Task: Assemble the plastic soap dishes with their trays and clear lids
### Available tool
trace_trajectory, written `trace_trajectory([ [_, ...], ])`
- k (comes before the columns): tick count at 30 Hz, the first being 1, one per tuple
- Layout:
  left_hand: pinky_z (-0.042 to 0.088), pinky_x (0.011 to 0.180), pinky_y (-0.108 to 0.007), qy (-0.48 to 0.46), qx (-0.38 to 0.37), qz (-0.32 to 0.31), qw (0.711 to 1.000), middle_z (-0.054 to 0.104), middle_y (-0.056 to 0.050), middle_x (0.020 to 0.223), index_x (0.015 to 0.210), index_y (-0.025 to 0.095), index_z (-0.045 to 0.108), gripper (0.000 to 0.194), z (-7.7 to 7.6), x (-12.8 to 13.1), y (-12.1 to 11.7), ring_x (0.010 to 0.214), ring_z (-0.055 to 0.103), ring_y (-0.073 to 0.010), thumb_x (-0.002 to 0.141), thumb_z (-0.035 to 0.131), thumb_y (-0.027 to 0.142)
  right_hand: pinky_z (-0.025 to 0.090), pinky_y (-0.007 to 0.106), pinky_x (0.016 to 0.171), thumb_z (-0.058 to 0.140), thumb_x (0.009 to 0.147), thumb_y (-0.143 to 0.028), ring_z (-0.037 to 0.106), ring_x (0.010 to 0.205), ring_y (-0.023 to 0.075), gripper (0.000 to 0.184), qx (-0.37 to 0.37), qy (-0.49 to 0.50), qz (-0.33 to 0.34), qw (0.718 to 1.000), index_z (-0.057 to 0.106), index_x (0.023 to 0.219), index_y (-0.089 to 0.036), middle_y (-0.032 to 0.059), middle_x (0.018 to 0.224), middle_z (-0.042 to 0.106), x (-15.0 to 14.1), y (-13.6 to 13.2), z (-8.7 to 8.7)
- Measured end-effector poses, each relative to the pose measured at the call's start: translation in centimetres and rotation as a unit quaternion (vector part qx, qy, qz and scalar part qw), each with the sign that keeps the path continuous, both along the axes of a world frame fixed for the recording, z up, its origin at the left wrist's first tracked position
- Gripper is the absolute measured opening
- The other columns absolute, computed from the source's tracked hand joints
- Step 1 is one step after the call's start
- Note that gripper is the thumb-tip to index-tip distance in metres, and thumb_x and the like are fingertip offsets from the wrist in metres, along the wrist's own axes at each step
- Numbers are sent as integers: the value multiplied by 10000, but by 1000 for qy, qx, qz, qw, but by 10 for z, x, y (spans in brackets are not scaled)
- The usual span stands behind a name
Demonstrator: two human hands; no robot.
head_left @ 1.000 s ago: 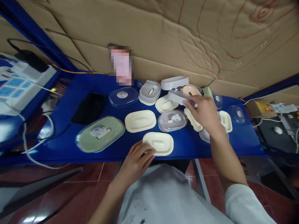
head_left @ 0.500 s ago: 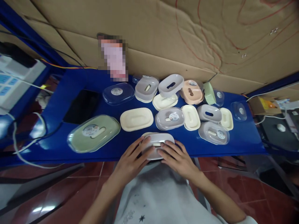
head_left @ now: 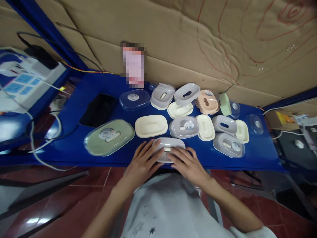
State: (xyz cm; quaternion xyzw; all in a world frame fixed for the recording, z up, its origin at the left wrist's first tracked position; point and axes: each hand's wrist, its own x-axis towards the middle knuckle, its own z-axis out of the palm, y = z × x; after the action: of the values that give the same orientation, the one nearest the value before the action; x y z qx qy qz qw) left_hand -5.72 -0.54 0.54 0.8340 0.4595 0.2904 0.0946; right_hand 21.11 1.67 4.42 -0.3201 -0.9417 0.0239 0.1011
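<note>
Both my hands rest on a grey oval soap box (head_left: 168, 146) at the near edge of the blue table (head_left: 257, 148). My left hand (head_left: 143, 162) lies on its left side with fingers spread flat over the top. My right hand (head_left: 185, 162) covers its right side, fingers also stretched flat. The grey piece sits on a cream tray that barely shows beneath it. Just beyond stand a cream tray (head_left: 151, 126) and a grey lidded box (head_left: 184, 127).
A large green lidded box (head_left: 109, 137) lies to the left, near a black tablet (head_left: 99, 109). Several more cream, grey, peach and clear boxes and lids crowd the table's middle and right. Cardboard (head_left: 173, 36) backs the table. Cables and a white device (head_left: 22, 82) sit at left.
My right hand carried a grey piece from the far pile down onto the cream tray at the near edge. Both hands now press on it, and the view has shifted slightly.
</note>
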Motion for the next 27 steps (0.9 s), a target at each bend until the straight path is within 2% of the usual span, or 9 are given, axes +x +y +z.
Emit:
trace_trajectory([
  [3, 501, 1185, -613, -15, -6, -2, 1000, 517, -151, 1637, 1469, 233, 589, 477, 2, 0, 0, 1532, 474, -365, 1010, 702, 304, 333, 458, 1228, 499, 1136, -275, 562, 1424, 209, 392, -1, 7, 44, 999, 559, 1513, -188, 77, 1504, 665, -12, 25, 37],
  [6, 523, 1177, -580, -58, -21, -1, 998, 514, -149, 1632, 1457, 233, 592, 479, 4, 1, 1, 1540, 453, -361, 998, 712, 299, 355, 431, 1238, 426, 1093, -80, 515, 1486, 192, 473, -3, 46, 115, 992, 517, 1548, -173, 89, 1544, 630, -56, 91, 64],
  [8, 523, 1185, -570, -84, -33, 0, 996, 526, -131, 1620, 1434, 251, 607, 455, 5, 2, 1, 1539, 453, -347, 992, 712, 275, 367, 468, 1239, 420, 1069, -55, 459, 1538, 225, 528, -20, 39, 155, 987, 477, 1577, -186, 106, 1642, 523, -102, 149, 63],
  [11, 521, 1196, -560, -119, -40, 2, 992, 536, -120, 1608, 1418, 258, 612, 447, 4, 2, 0, 1544, 446, -329, 985, 723, 262, 281, 521, 1293, 624, 954, -37, 268, 1638, 299, 754, -46, -49, 177, 982, 348, 1646, -148, 181, 1759, 291, -171, 226, 43],
  [14, 528, 1191, -555, -142, -35, 18, 989, 548, -118, 1593, 1398, 257, 617, 437, 2, 2, -3, 1533, 461, -320, 977, 735, 253, 302, 541, 1275, 871, 812, -160, 338, 1591, 376, 1027, -76, -143, 164, 973, 291, 1659, -118, 250, 1704, 348, -212, 267, 26],
  [17, 536, 1185, -541, -155, -32, 26, 987, 580, -115, 1556, 1360, 264, 638, 415, 0, 3, -5, 1499, 507, -313, 962, 756, 262, 332, 580, 1237, 923, 795, -313, 493, 1456, 375, 1022, -85, -155, 151, 973, 345, 1622, -148, 210, 1546, 511, -219, 272, 22],
  [22, 543, 1179, -495, -139, -72, 53, 986, 492, -146, 1625, 1496, 284, 541, 605, 1, 3, -4, 1496, 523, -313, 945, 787, 328, 433, 576, 1143, 834, 900, -340, 548, 1362, 350, 766, -98, -94, 139, 981, 430, 1522, -146, 188, 1513, 480, -195, 244, 45],
  [25, 516, 1209, -492, -164, -134, 70, 975, 484, -132, 1644, 1613, 326, 384, 826, 0, 2, -4, 1517, 508, -305, 914, 823, 358, 394, 615, 1181, 745, 983, -356, 460, 1469, 379, 695, -41, -4, 116, 992, 407, 1560, -169, 193, 1600, 411, -150, 202, 73],
  [27, 502, 1219, -511, -189, -166, 86, 964, 509, -123, 1634, 1661, 350, 279, 958, -1, 2, -5, 1509, 520, -309, 890, 848, 362, 394, 618, 1201, 691, 1020, -438, 409, 1525, 381, 677, -24, 40, 79, 996, 409, 1585, -196, 187, 1622, 410, -106, 156, 84],
])
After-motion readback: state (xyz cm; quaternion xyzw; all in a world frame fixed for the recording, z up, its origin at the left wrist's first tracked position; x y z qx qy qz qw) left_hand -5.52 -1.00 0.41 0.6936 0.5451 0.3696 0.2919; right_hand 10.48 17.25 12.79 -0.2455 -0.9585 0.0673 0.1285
